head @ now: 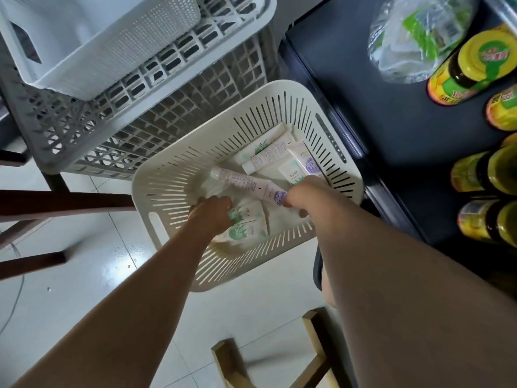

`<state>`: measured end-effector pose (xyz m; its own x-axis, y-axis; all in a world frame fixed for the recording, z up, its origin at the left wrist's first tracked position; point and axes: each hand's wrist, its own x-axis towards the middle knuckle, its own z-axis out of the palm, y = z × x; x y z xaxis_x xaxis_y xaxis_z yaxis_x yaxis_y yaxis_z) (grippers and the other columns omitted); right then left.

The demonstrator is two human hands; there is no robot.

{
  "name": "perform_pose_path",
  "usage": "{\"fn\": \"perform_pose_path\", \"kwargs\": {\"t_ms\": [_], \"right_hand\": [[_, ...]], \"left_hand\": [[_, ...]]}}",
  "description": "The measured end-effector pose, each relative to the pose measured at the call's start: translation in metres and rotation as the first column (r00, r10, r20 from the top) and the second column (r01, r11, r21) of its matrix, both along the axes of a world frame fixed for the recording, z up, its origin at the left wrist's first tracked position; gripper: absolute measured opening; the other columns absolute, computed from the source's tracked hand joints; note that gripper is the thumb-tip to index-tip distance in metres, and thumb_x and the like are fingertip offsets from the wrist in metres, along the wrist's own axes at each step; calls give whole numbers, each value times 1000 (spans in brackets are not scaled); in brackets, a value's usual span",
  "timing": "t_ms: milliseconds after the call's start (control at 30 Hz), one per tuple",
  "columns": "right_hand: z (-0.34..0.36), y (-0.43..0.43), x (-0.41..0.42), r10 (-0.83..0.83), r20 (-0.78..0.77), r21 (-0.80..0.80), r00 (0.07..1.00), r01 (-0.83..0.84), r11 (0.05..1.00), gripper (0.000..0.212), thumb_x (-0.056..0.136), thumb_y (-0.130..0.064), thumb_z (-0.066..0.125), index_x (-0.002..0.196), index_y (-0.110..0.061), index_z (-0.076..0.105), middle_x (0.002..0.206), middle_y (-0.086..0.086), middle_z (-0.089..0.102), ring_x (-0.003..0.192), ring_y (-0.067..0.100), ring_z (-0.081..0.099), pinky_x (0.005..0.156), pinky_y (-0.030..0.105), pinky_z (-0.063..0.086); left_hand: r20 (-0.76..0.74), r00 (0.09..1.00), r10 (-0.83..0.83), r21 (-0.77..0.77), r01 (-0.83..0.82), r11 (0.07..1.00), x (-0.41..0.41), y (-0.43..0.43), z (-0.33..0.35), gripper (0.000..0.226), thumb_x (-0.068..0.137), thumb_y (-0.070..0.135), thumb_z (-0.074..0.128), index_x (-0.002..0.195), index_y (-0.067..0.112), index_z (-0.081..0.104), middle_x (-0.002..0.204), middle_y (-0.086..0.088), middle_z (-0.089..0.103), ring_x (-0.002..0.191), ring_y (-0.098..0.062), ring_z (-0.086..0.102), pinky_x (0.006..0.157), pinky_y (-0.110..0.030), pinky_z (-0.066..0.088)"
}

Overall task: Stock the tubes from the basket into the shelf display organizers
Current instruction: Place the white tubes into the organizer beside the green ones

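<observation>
Both hands reach into the cream slotted basket [167, 180] on the tiled floor. The left hand [213, 213] curls round the ends of two green-printed tubes [247, 226] lying at the near side. The right hand [303, 193] grips the flat end of a purple-labelled tube [242, 181] lying diagonally across the middle. More tubes [270, 155] lie in the far corner, beside the dark shelf [391, 141].

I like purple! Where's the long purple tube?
Head view: the long purple tube lies across the cream basket's middle, right hand holding its end, green tubes just below.
</observation>
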<state>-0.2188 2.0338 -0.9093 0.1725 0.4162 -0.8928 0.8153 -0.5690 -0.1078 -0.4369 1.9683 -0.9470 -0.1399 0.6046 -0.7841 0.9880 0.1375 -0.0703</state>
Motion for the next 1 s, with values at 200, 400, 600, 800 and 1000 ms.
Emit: {"fn": "perform_pose_path", "kwargs": {"t_ms": [200,400,600,800,1000], "right_hand": [[6,0,-1,-58,-8,32,998,58,998,42,78,-35,80,81,-8,48,79,8,67,83,27,72,73,35,58],[17,9,12,-267,-170,29,949,276,961,55,78,-33,83,117,-6,55,102,11,69,90,27,69,78,36,57],[56,9,23,-585,-544,-113,601,639,761,34,76,-20,86,105,-11,71,102,9,76,93,24,73,87,38,60],[125,14,26,-362,-807,15,467,629,777,15,85,-9,77,90,-24,77,95,1,79,97,23,75,94,41,58],[212,21,36,-181,-852,232,491,664,711,21,83,-5,76,97,-19,75,100,8,78,94,23,73,99,50,54]], "left_hand": [[281,940,194,-16,-198,980,-1,-8,-3,32,81,28,84,98,22,58,102,0,65,101,-26,64,87,-41,53],[518,546,659,-53,-748,661,5,-18,23,26,78,12,87,90,9,63,88,-11,69,81,-29,68,70,-37,57],[763,124,635,-159,-916,369,18,-11,91,23,87,11,78,108,16,71,95,-4,78,88,-25,75,70,-35,60],[897,-37,440,-227,-894,387,36,30,178,30,92,10,70,121,3,64,113,-16,73,100,-29,71,87,-44,59],[975,-40,220,-145,-864,481,63,60,267,18,94,13,68,110,8,65,108,-10,74,99,-27,71,89,-46,59]]}}
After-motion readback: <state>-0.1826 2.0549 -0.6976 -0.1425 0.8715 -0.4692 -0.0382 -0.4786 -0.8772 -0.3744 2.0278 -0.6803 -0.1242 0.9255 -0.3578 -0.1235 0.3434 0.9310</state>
